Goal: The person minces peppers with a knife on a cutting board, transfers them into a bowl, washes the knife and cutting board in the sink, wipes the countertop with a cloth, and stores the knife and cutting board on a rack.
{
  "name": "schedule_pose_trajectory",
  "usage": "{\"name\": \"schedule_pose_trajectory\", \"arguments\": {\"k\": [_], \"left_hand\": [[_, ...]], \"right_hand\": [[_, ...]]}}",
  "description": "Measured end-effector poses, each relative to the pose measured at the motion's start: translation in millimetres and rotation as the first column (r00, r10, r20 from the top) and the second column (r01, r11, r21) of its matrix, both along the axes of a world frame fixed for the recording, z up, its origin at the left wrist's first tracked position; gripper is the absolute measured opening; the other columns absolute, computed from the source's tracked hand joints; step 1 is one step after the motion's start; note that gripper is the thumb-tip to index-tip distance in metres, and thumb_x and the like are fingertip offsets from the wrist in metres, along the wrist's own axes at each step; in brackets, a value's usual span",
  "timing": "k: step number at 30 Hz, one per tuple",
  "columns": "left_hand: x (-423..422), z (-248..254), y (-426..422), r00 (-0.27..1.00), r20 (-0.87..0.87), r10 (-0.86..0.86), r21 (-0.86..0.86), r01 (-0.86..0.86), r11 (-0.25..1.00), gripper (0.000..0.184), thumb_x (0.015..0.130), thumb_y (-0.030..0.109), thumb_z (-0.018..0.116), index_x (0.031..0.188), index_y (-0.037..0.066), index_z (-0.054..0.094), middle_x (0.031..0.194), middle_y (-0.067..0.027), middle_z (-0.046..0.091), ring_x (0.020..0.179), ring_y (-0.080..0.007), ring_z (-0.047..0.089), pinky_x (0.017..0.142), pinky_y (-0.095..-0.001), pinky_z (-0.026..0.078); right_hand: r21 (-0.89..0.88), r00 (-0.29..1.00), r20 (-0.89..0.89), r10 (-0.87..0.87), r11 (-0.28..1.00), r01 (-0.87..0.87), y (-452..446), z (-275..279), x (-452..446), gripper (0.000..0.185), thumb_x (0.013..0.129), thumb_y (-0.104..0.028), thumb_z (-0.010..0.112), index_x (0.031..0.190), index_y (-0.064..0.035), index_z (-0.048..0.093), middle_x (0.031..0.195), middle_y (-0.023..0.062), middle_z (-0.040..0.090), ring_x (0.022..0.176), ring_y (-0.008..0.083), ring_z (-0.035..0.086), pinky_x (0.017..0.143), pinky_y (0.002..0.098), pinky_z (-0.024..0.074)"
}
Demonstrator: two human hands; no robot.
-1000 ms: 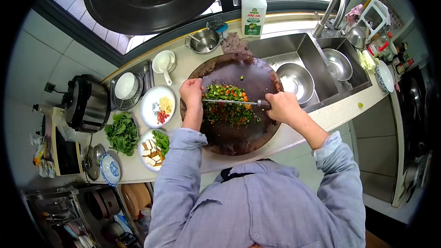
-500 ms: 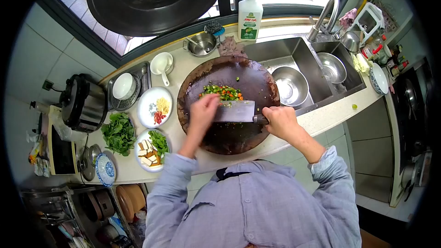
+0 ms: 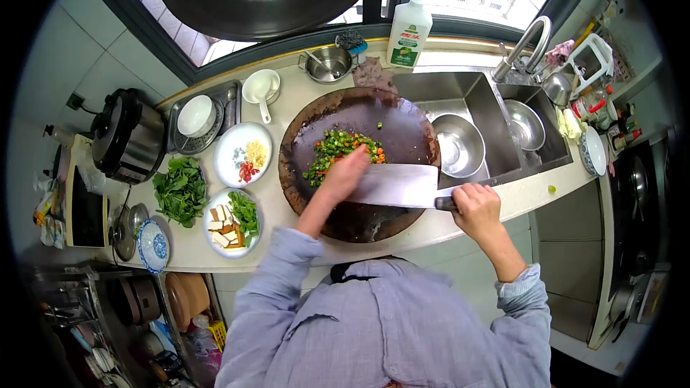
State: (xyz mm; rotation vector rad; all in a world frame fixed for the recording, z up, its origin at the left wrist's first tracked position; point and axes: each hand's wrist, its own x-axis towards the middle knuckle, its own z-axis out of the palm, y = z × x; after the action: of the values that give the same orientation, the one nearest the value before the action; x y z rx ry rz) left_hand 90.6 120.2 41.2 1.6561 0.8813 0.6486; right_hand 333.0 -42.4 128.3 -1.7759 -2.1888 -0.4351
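My right hand (image 3: 477,210) is wrapped round the dark handle of a cleaver (image 3: 402,184). Its broad blade lies nearly level over the round, dark wooden chopping board (image 3: 418,136), pointing left. Beside the blade's left end is my left hand (image 3: 346,174), its fingers smeared by motion; I cannot tell whether they touch the metal. Just beyond that hand, a pile of chopped green and red peppers (image 3: 334,146) sits on the board, partly hidden by the hand. One green bit lies apart, farther back.
Left of the board stand a plate of minced seasonings (image 3: 231,162), a plate of tofu slices and greens (image 3: 214,242), and leafy greens (image 3: 180,190). The double sink (image 3: 483,111) holds metal bowls. A white pump bottle (image 3: 410,36) stands behind.
The cleaver and my right hand have moved right and slightly nearer to me. My left hand has shifted right along the blade, uncovering more of the pile's left side. The view has also shifted.
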Motion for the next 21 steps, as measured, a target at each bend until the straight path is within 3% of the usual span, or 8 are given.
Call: {"name": "schedule_pose_trajectory", "arguments": {"k": [2,4,6,8,10,12,17,21], "left_hand": [[-17,12,6,0.948,0.253,0.193,-0.232,-0.134,0.963,0.043,0.094,0.032,0.046,0.115,-0.004,0.054,0.113,-0.0137,0.06,0.105,-0.0158,0.055,0.092,-0.0279,0.04],[-42,5,10,0.912,0.215,0.35,-0.03,-0.352,0.936,0.037,0.094,0.027,0.046,0.112,-0.003,0.058,0.11,-0.0115,0.062,0.103,-0.0128,0.055,0.091,-0.028,0.041],[-60,-16,6,0.86,0.056,0.508,0.161,-0.51,0.845,0.033,0.09,0.022,0.049,0.113,-0.001,0.057,0.113,-0.0153,0.059,0.11,-0.0249,0.054,0.097,-0.0338,0.037],[-66,-44,1,0.791,-0.097,0.604,0.432,-0.513,0.742,0.038,0.089,0.023,0.049,0.118,-0.001,0.052,0.121,-0.0187,0.053,0.12,-0.0341,0.044,0.103,-0.042,0.029],[-52,-46,-8,0.77,-0.255,0.585,0.571,-0.368,0.734,0.046,0.088,0.027,0.049,0.124,-0.001,0.045,0.128,-0.0201,0.046,0.125,-0.038,0.035,0.106,-0.0479,0.021],[-23,-48,-10,0.742,-0.339,0.578,0.55,-0.342,0.762,0.054,0.088,0.032,0.048,0.129,-0.002,0.039,0.134,-0.0213,0.039,0.128,-0.0371,0.031,0.106,-0.0481,0.02],[17,-31,-24,0.863,-0.078,0.5,0.435,-0.422,0.796,0.053,0.086,0.027,0.053,0.126,-0.005,0.039,0.133,-0.0224,0.038,0.128,-0.036,0.031,0.106,-0.0453,0.023],[-16,-23,7,0.901,-0.028,0.433,0.568,-0.342,0.748,0.047,0.086,0.027,0.053,0.123,-0.002,0.045,0.129,-0.0196,0.044,0.125,-0.0369,0.035,0.105,-0.0466,0.024]], "right_hand": [[-0.08,0.976,-0.181,-0.124,0.991,0.111,-1,-12,8,0.015,0.062,-0.014,0.065,0.068,-0.0104,0.052,0.061,0.0051,0.052,0.058,0.0241,0.056,0.051,0.0364,0.0401],[-0.171,0.911,-0.313,-0.27,0.959,0.225,5,-26,9,0.015,0.064,-0.015,0.067,0.071,-0.0096,0.055,0.063,0.0074,0.057,0.06,0.027,0.059,0.053,0.0385,0.0424],[-0.281,0.84,-0.393,-0.374,0.919,0.278,21,-31,1,0.023,0.068,-0.021,0.069,0.083,-0.0088,0.058,0.069,0.012,0.062,0.066,0.0325,0.06,0.056,0.0421,0.045],[-0.353,0.785,-0.408,-0.466,0.874,0.335,40,-40,-9,0.027,0.07,-0.023,0.07,0.089,-0.0084,0.057,0.071,0.0136,0.063,0.068,0.0342,0.061,0.057,0.0433,0.0453],[-0.415,0.787,-0.374,-0.49,0.848,0.33,53,-49,-18,0.033,0.07,-0.028,0.071,0.089,-0.0079,0.054,0.07,0.017,0.062,0.069,0.0371,0.061,0.058,0.0452,0.0457],[-0.48,0.818,-0.304,-0.488,0.82,0.31,56,-44,-34,0.034,0.07,-0.029,0.072,0.087,-0.0078,0.053,0.069,0.0183,0.062,0.068,0.0379,0.061,0.058,0.0458,0.0457],[-0.607,0.798,-0.401,-0.449,0.783,0.135,46,-22,-52,0.038,0.067,-0.032,0.074,0.09,-0.0073,0.056,0.063,0.0164,0.06,0.067,0.0366,0.061,0.058,0.0437,0.045],[-0.58,0.666,-0.544,-0.51,0.802,0.14,33,-22,-41,0.042,0.067,-0.032,0.073,0.099,-0.0083,0.059,0.068,0.015,0.061,0.067,0.0323,0.061,0.061,0.0388,0.0456]]}}
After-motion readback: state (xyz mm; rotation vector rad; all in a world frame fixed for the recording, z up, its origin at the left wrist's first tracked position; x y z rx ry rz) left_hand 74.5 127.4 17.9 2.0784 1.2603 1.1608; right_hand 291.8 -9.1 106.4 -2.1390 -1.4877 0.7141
